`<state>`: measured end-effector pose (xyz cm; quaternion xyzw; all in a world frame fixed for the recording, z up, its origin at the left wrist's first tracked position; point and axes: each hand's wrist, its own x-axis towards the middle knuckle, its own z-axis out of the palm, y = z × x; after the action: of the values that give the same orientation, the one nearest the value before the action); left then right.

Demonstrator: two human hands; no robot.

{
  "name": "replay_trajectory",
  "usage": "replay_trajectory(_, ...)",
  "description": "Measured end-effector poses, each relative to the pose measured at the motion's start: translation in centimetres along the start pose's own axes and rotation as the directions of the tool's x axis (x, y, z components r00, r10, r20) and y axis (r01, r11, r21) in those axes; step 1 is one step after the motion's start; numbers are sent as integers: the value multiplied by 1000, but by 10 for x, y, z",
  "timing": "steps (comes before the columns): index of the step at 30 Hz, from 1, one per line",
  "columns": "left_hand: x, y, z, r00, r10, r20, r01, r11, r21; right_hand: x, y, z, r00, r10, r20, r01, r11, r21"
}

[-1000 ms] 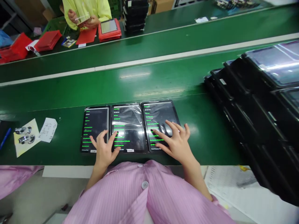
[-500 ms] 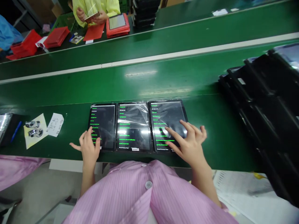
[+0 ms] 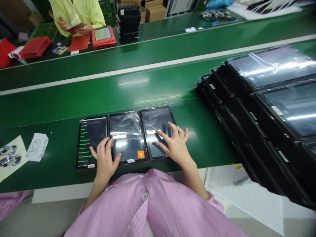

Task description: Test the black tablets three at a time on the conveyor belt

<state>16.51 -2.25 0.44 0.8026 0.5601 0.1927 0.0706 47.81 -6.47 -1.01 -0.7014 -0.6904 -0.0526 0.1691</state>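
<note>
Three tablets lie flat side by side on the green bench in front of me. The left tablet (image 3: 92,131) shows a list in green text. On the middle tablet (image 3: 128,141) the screen is mostly dark, with a white box and an orange button at its lower right. The right tablet (image 3: 156,118) is dark with a light box at mid-screen. My left hand (image 3: 105,159) hovers or rests, fingers spread, between the left and middle tablets. Over the right tablet is my right hand (image 3: 176,143), fingers spread, index fingertip near the light box; contact is uncertain. Neither hand holds anything.
Stacked black tablets (image 3: 247,98) fill the right side. Left lie a handwritten note (image 3: 37,147) and yellow paper (image 3: 14,164) with shiny metal parts. Across the bench, a person in yellow (image 3: 79,16) handles a device near red sleeves (image 3: 103,41) and a dark stack (image 3: 128,23).
The view has swung right. My left hand has moved from the left tablet toward the middle one. The middle and right screens have switched from green lists to dark pages.
</note>
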Motion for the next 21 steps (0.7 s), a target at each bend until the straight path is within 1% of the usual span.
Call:
replay_trajectory(2,4,10,5,998,45,42,-44,999,-24,-2,4,-2,998,12,-66,-10,1000,23)
replay_trajectory(5,10,17,9,996,76,54,-75,997,-26,-5,13,-6,989,31,-145,-25,999,38)
replay_trajectory(10,15,19,9,994,100,47,-99,995,-13,-12,24,-5,980,63,-187,-60,998,19)
replay_trajectory(13,15,20,9,994,101,31,-101,995,-7,-15,25,-1,978,83,-191,-76,996,43)
replay_trajectory(15,15,21,9,995,94,43,-95,995,7,-15,24,1,977,86,-196,-78,996,52)
replay_trajectory(18,14,15,5,990,108,92,-111,993,27,-14,21,2,976,77,-202,-69,996,48)
replay_trajectory(19,14,10,3,991,107,84,-110,993,36,-14,21,2,976,76,-205,-68,997,46)
replay_trajectory(21,12,-5,-3,998,62,-2,-62,996,69,-13,21,0,972,79,-221,-71,997,43)
